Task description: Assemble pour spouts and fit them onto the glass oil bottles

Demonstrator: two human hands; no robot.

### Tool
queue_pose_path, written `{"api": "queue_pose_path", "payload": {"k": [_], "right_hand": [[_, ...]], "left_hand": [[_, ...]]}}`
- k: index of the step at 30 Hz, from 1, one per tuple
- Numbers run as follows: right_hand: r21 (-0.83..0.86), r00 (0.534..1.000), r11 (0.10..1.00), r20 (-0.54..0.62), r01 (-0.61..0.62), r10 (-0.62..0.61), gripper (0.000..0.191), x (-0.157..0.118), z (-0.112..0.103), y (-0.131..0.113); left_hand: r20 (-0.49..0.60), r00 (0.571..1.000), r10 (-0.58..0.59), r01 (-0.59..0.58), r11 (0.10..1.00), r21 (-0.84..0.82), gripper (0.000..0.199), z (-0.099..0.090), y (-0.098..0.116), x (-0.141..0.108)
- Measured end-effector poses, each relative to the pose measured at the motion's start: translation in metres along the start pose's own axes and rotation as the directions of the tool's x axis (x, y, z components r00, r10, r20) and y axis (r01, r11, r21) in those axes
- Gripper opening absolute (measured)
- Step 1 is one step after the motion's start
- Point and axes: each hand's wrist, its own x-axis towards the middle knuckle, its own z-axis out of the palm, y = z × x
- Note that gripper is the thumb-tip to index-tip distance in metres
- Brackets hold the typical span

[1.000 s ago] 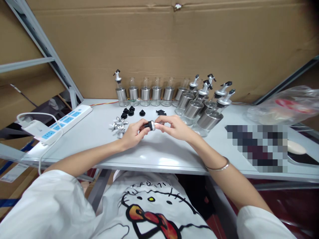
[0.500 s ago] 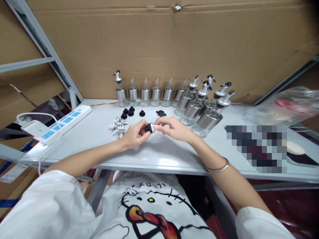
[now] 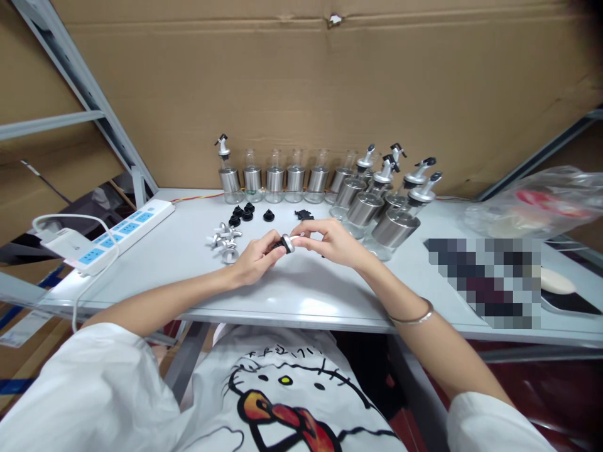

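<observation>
My left hand (image 3: pixel 254 260) is closed around the black ribbed stopper end of a bottle pour spout (image 3: pixel 287 243). From the other side, my right hand (image 3: pixel 335 242) pinches the spout's silver tube between thumb and fingers. Both hands are just above the table (image 3: pixel 282 295), and the fingers partly hide the piece. Left of them lie several loose silver spout tops (image 3: pixel 226 240). Behind these are several black stoppers (image 3: pixel 242 215), one of them (image 3: pixel 268 215) set apart. A small pile of black clips (image 3: pixel 304 215) lies beyond my right hand.
Several glass bottles with steel sleeves (image 3: pixel 296 178) line the back; more, capped with spouts (image 3: pixel 398 226), stand at right. A power strip (image 3: pixel 127 235) with a charger (image 3: pixel 66 243) lies at left. A plastic bag (image 3: pixel 537 204) and a pale oval object (image 3: pixel 557 280) are far right.
The spout has tilted slightly between my hands, and its silver collar is turned more upward. My left fingers have closed up around the stopper. Objects on the table stay put.
</observation>
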Motion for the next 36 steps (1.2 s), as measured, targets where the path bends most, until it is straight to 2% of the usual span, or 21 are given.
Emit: {"api": "queue_pose_path", "payload": {"k": [7, 14, 16, 19, 22, 27, 31, 36], "right_hand": [[0.062, 0.997, 0.996, 0.049, -0.066, 0.063, 0.032, 0.0001, 0.0023, -0.0046], [-0.006, 0.99, 0.995, 0.1, -0.096, 0.096, 0.025, 0.0003, 0.0033, -0.0037], [0.026, 0.99, 0.993, 0.084, -0.112, 0.11, 0.021, -0.0002, 0.0051, -0.0049], [0.19, 0.987, 0.969, 0.073, -0.156, 0.144, 0.024, -0.0011, 0.0077, -0.0058], [0.325, 0.981, 0.926, 0.108, -0.189, 0.163, 0.032, -0.0011, 0.0094, -0.0036], [0.222, 0.978, 0.956, 0.131, -0.19, 0.163, 0.038, 0.0009, 0.01, 0.0004], [0.214, 0.982, 0.961, 0.109, -0.173, 0.153, 0.034, 0.0013, 0.0078, -0.0014], [0.221, 0.977, 0.956, 0.137, -0.191, 0.164, 0.032, 0.0004, 0.0063, -0.004]], "left_hand": [[-0.118, 0.992, 0.036, -0.034, 0.999, 0.014, 0.038, 0.0001, -0.004, 0.0002], [-0.174, 0.975, 0.135, -0.146, 0.988, -0.052, 0.036, 0.0022, -0.003, 0.0047], [-0.19, 0.975, 0.114, -0.131, 0.988, -0.082, 0.037, 0.0028, -0.0033, 0.006], [-0.215, 0.976, 0.026, -0.054, 0.991, -0.126, 0.036, 0.003, -0.0052, 0.0072], [-0.195, 0.98, -0.031, 0.003, 0.99, -0.142, 0.036, 0.0025, -0.007, 0.0067], [-0.077, 0.997, 0.014, -0.029, 0.981, -0.19, 0.027, 0.0011, -0.0079, 0.004], [-0.096, 0.995, 0.011, -0.029, 0.981, -0.192, 0.028, -0.0001, -0.0067, 0.0045], [-0.071, 0.997, 0.021, -0.034, 0.98, -0.196, 0.028, -0.0009, -0.003, 0.0056]]}}
